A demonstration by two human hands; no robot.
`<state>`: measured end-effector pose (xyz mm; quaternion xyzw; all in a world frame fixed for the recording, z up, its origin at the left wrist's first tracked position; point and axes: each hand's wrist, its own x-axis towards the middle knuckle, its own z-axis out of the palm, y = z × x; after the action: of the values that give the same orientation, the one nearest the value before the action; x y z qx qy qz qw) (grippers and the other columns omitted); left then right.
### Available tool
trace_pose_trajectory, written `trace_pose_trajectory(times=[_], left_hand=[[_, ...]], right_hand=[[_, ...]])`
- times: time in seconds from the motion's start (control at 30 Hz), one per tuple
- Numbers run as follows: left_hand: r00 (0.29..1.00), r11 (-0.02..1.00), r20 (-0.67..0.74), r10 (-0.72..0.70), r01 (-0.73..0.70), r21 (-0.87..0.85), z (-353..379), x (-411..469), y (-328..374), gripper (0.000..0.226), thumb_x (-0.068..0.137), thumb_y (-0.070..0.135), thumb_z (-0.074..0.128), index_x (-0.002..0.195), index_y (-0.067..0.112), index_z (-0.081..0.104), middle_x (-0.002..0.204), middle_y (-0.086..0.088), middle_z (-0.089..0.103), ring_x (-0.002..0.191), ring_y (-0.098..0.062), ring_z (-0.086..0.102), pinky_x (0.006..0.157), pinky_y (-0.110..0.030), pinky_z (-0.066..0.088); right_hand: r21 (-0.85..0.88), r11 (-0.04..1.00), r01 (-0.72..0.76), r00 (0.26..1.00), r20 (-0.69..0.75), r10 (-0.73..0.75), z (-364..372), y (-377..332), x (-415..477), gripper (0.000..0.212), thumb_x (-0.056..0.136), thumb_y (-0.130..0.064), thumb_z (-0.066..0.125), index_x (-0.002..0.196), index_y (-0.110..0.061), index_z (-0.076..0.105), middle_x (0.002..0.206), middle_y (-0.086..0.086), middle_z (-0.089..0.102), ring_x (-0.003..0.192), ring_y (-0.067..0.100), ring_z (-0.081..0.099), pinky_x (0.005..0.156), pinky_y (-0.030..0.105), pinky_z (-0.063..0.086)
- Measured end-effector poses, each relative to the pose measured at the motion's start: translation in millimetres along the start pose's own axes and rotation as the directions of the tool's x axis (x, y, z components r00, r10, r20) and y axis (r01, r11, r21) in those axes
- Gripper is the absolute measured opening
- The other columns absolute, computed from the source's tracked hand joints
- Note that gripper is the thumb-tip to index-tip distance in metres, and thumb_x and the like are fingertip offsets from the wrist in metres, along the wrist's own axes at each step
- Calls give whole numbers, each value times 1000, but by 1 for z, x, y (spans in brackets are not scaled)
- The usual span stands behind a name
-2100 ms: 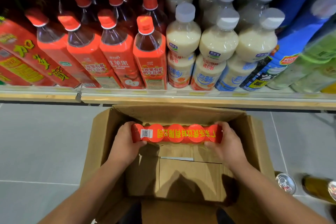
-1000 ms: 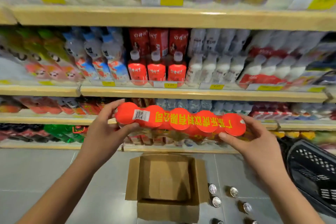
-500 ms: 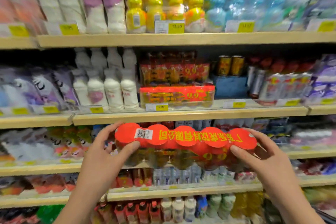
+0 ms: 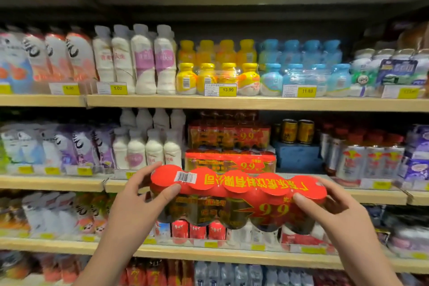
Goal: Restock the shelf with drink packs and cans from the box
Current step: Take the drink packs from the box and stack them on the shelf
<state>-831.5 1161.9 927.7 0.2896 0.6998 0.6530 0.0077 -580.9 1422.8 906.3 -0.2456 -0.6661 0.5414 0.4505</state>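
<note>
Lowest in the frame, two bare forearms rise from the bottom edge, and both hands grasp one drink pack [image 4: 236,197] between them at the centre. The left hand [image 4: 139,204] curls round the pack's left end, thumb pressed on the front just below a white barcode sticker. The right hand [image 4: 334,213] clasps the right end, thumb on the front and fingers wrapped over the top. The pack is a row of small dark bottles under red round lids, bound in shrink film with yellow print and a red "9.9" burst that reads upside down. It is held in the air, roughly level, in front of the edge of the middle shelf [image 4: 58,183] and not resting on it. Just behind and above it, on that shelf, lie matching packs [image 4: 229,162], one stacked on another and printed with the same 9.9. To their left stand white bottles [image 4: 146,148]; to their right, gold cans [image 4: 294,131] sit on a blue block [image 4: 297,158]. Further up, the next shelf carries yellow bottles [image 4: 218,76] at centre, pale blue bottles [image 4: 301,76] to the right, and a yellow price tag [image 4: 220,89] reading 13.90.
</note>
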Motion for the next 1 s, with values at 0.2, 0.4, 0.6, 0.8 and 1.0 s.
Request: trace_pose_trajectory(times=[0.2, 0.4, 0.6, 0.8, 1.0], left_hand=[[998, 998, -41, 48, -47, 37, 8, 25, 7, 64, 54, 74, 74, 115, 65, 57, 116, 34, 56, 106, 0, 61, 80, -31, 53], [996, 995, -5, 93, -93, 24, 15, 75, 8, 62, 57, 68, 73, 116, 57, 58, 115, 28, 60, 93, 20, 55, 64, -6, 43], [991, 991, 27, 132, -132, 25, 26, 138, -10, 66, 65, 65, 76, 127, 48, 57, 126, 12, 63, 112, 1, 58, 82, -22, 49], [994, 993, 30, 102, -104, 57, 50, 184, -24, 63, 77, 51, 80, 134, 39, 57, 128, 10, 65, 114, -1, 60, 95, -31, 50], [999, 987, -26, 39, -35, 158, 84, 212, -33, 81, 84, 52, 75, 149, 15, 46, 147, -4, 54, 133, -18, 51, 106, -36, 43]], right_hand=[[14, 999, 35, 999, 7, -35, 10, -2, 30, 66, 56, -55, 94, 118, -48, 72, 110, -18, 77, 103, 7, 73, 85, 39, 62], [20, 998, 63, 997, -52, -62, 33, -6, 65, 68, 54, -52, 95, 118, -41, 74, 107, -21, 76, 93, -2, 73, 79, 29, 60], [-38, 997, 74, 991, -111, -78, 55, -6, 107, 74, 48, -61, 94, 116, -43, 74, 103, -25, 76, 92, -7, 72, 81, 30, 56], [-77, 993, 90, 985, -141, -100, 64, 5, 144, 82, 43, -72, 92, 119, -46, 72, 108, -25, 75, 100, -4, 71, 81, 26, 58], [-95, 993, 69, 986, -148, -83, 67, 24, 189, 70, 49, -69, 92, 112, -46, 70, 98, -39, 70, 92, -17, 66, 65, 11, 53]])
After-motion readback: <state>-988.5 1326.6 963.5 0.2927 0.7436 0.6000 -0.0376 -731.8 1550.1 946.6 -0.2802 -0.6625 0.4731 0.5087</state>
